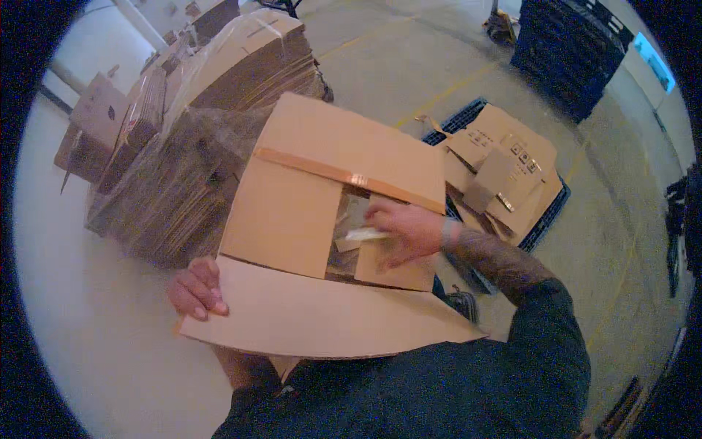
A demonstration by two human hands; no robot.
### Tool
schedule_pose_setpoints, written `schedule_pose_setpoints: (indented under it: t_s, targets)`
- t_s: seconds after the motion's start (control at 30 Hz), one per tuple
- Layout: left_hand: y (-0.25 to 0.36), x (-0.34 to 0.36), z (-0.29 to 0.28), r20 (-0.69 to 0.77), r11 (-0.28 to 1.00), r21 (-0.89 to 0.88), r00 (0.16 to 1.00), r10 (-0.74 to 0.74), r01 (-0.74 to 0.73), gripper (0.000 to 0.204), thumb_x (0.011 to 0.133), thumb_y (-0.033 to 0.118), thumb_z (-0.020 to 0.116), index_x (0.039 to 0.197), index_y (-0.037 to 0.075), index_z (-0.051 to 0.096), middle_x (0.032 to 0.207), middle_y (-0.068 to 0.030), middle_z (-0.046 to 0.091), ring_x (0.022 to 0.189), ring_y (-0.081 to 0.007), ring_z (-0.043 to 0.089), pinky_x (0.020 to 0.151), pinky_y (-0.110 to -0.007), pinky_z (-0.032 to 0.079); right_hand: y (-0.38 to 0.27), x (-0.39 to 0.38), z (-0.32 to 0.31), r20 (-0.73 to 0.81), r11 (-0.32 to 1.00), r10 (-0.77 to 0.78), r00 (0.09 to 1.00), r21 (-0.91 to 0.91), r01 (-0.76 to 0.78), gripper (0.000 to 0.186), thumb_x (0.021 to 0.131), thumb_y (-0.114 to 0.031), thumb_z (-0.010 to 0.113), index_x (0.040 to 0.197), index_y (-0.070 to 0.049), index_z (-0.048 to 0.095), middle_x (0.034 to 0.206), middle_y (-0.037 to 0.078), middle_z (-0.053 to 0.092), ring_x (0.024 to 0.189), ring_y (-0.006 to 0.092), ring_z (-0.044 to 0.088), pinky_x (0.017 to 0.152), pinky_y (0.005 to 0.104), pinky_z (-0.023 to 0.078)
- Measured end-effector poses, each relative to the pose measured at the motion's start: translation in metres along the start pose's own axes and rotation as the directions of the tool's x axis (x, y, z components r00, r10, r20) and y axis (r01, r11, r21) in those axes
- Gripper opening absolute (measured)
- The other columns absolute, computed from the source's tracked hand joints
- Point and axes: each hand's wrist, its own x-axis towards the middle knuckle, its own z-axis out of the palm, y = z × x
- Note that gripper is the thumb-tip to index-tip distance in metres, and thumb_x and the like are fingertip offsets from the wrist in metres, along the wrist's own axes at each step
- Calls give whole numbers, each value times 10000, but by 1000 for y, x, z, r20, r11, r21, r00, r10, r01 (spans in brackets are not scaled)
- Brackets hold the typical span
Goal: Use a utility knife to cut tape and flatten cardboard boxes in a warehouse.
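Observation:
A large brown cardboard box [285, 219] is in front of me. A strip of brown tape [322, 170] runs along its far flap, and the near flap [329, 314] is folded out toward my body. My left hand [199, 289] is closed around the left end of that near flap. Over the gap between the inner flaps is my right hand [409, 230], slightly blurred, its fingers apart and its thumb toward the right inner flap. Under its fingers, something pale [363, 235] shows inside the box; its kind is unclear.
A tall stack of flattened cardboard [248, 58], partly in clear film, stands at the back left. To the right, opened cardboard boxes [512, 168] lie on a dark plastic pallet [552, 208]. Stacked black crates [567, 55] and a pallet jack [501, 28] stand farther back.

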Motion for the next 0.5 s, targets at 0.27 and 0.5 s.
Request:
schedule_pose_setpoints:
  t_s: [0.27, 0.5]
  targets:
    - [38, 2, -68, 112, 685, 219, 679, -725, 695, 305, 937, 364, 599, 860, 75, 654, 792, -104, 698, 728, -189, 629, 751, -325, 436, -34, 54, -21, 462, 955, 95, 882, -291, 50, 775, 569, -530, 856, 1107, -54, 565, 1078, 155, 606, 934, 378, 651, 777, 469, 542]
    - [-31, 33, -77, 37, -45, 954, -263, -964, 297, 928, 804, 588, 702, 1420, -30, 384, 1325, -203, 554, 1182, -309, 575, 988, -406, 473, -51, 83, 41, 473, 918, 38, 880, -364, 156, 525, 653, -396, 827, 1044, -94, 649, 1049, 130, 676, 964, 327, 675, 772, 457, 558]
